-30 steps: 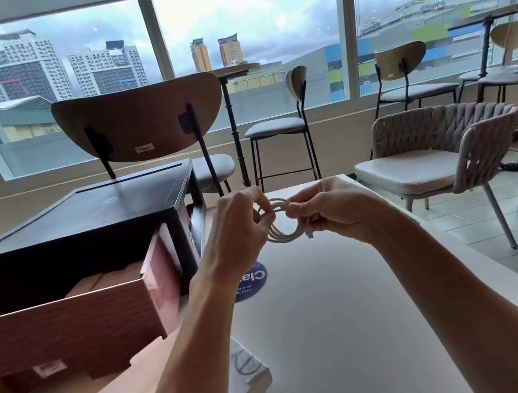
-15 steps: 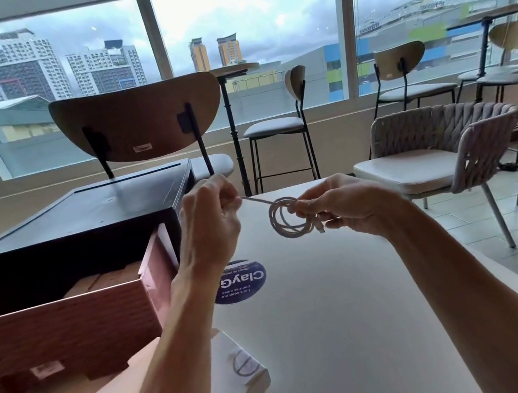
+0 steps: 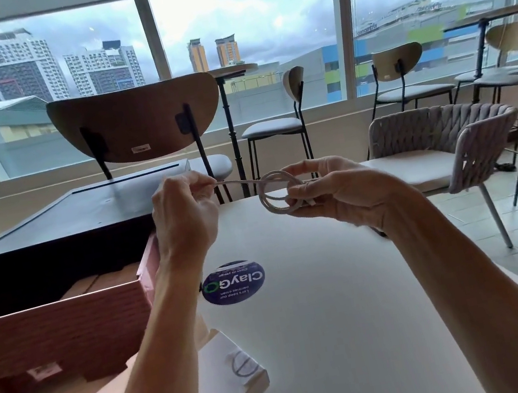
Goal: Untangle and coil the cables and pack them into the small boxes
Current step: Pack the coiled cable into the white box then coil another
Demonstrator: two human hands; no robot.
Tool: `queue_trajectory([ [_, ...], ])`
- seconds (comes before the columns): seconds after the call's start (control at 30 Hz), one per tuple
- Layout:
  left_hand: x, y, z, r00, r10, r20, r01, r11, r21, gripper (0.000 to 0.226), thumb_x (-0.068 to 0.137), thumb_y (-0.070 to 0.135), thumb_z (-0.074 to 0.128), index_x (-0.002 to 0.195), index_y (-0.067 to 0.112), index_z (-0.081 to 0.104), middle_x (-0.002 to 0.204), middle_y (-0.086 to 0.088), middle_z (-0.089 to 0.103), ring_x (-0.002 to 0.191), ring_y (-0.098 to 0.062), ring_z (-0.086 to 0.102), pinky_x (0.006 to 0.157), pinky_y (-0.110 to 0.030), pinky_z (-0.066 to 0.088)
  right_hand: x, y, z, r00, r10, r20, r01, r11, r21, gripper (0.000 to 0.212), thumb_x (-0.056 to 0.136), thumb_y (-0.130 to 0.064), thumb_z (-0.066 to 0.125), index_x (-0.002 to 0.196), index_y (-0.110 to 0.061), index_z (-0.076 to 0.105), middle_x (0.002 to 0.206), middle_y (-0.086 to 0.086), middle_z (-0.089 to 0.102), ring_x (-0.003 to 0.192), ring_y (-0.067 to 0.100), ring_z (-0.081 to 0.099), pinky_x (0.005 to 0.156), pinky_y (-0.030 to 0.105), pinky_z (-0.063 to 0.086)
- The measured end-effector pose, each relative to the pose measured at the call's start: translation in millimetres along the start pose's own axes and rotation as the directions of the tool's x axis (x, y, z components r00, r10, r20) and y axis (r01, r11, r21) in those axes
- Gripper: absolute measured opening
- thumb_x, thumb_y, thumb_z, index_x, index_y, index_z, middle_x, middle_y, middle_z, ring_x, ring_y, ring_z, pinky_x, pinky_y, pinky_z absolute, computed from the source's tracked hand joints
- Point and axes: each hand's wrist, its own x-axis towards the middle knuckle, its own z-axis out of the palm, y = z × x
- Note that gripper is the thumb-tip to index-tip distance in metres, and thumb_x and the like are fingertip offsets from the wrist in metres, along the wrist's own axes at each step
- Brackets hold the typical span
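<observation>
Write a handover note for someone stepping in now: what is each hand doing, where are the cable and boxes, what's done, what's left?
Left hand pinches the cable's free end.
Right hand grips the white cable coil above the table.
A white box lies under the left forearm; a reddish box stands open to the left.
Done: most of the cable is looped.
To do: wind in the tail, pack the coil into a box.

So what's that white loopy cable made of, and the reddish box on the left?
The cable looks like wire in soft, matte white plastic or rubber: it bends into smooth loops. The reddish box looks like cardboard with a matte woodgrain print, judging by its thin wall, though it could be thin wood.
</observation>
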Motion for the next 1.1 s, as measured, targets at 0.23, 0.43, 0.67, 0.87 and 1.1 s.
queue_trajectory([
  [0.23, -7, 16, -8, 0.966, -0.030, 0.256, 0.034, 0.999, -0.013, 0.007, 0.091, 0.026, 0.071, 0.094, 0.022, 0.077, 0.080, 0.012, 0.069, 0.073, 0.001, 0.061, 0.070, -0.019, 0.047, 8, 9, 12, 0.990, -0.065, -0.128, 0.070, 0.997, 0.030, 0.035, 0.080, 0.025, 0.054, 0.103, 0.002, 0.067, 0.080, 0.009, 0.062, 0.080, 0.019, 0.064, 0.086, 0.038, 0.059],
  [0.43, -14, 25, 5, 0.953, 0.099, 0.287, -0.081, 0.994, -0.074, 0.010, 0.092, 0.028, 0.071, 0.099, 0.025, 0.077, 0.077, 0.013, 0.069, 0.061, 0.001, 0.062, 0.063, -0.014, 0.050, 10, 14, 21, 0.989, -0.050, -0.142, 0.028, 0.988, -0.153, 0.032, 0.088, 0.008, 0.063, 0.116, -0.006, 0.067, 0.100, 0.010, 0.066, 0.098, 0.021, 0.062, 0.099, 0.046, 0.051],
  [0.67, -10, 17, 0, 0.998, 0.048, -0.033, -0.052, 0.988, -0.142, 0.015, 0.086, 0.021, 0.075, 0.098, 0.013, 0.078, 0.086, 0.002, 0.076, 0.072, -0.006, 0.070, 0.075, -0.022, 0.057, 4, 10, 14, 1.000, 0.011, 0.016, -0.010, 0.999, -0.038, 0.036, 0.088, 0.001, 0.064, 0.124, -0.002, 0.064, 0.093, 0.012, 0.069, 0.089, 0.019, 0.066, 0.098, 0.038, 0.053],
  [0.87, -11, 13, 8, 0.982, -0.139, 0.125, 0.180, 0.883, -0.432, 0.009, 0.085, 0.015, 0.076, 0.081, 0.024, 0.074, 0.074, 0.006, 0.073, 0.067, -0.009, 0.071, 0.073, -0.028, 0.061, 0, 9, 9, 0.994, -0.029, 0.108, 0.013, 0.989, 0.148, 0.050, 0.080, 0.008, 0.060, 0.130, 0.008, 0.056, 0.086, 0.009, 0.070, 0.081, 0.020, 0.070, 0.087, 0.032, 0.058],
  [1.1, -13, 26, 10, 0.832, -0.374, 0.411, 0.541, 0.381, -0.750, 0.011, 0.090, -0.006, 0.062, 0.090, 0.001, 0.071, 0.083, -0.010, 0.073, 0.071, -0.014, 0.071, 0.075, -0.025, 0.061, 7, 16, 21, 0.999, -0.038, 0.035, 0.031, 0.983, 0.182, 0.055, 0.079, 0.017, 0.060, 0.132, 0.006, 0.054, 0.100, 0.017, 0.065, 0.086, 0.025, 0.069, 0.086, 0.041, 0.059],
])
